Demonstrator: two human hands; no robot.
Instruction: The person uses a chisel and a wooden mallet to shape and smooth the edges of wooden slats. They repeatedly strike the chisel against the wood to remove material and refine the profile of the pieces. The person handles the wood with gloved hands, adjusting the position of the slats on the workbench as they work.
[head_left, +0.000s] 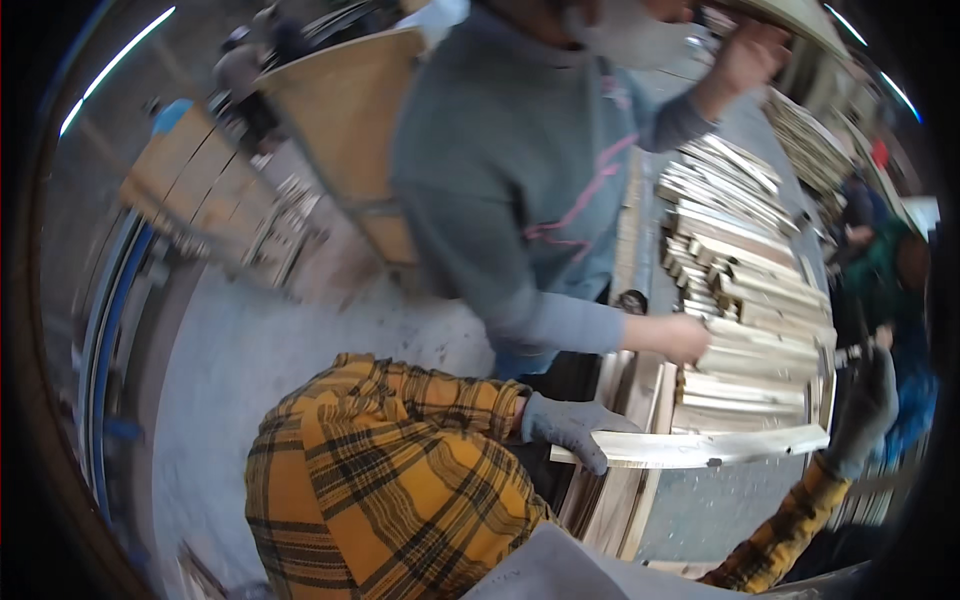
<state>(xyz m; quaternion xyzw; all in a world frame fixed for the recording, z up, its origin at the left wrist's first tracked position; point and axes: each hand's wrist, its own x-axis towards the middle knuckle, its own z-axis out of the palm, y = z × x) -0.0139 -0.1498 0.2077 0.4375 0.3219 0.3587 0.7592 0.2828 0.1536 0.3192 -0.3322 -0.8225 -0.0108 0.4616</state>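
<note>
A pale, slim wooden strip (pixel 710 449) stretches crosswise in front of me, above the workbench. My left hand (pixel 572 425), in a grey glove, is closed around its left end. My right hand (pixel 868 415), gloved as well, is raised beside the strip's right end with its fingers stretched upward and blurred. Whether its palm touches that end I cannot make out. Just beyond the strip lie rows of similar wooden pieces (pixel 755 350). A co-worker's bare hand (pixel 680 338) reaches to the near-left side of these rows.
The co-worker in a grey sweatshirt (pixel 500 170) stands close at my left front, other hand raised. The workbench (pixel 700 510) extends away from me, with long boards (pixel 630 500) along its left edge. Wooden panels (pixel 340 110) stand behind. Another person in green (pixel 890 270) is at the right.
</note>
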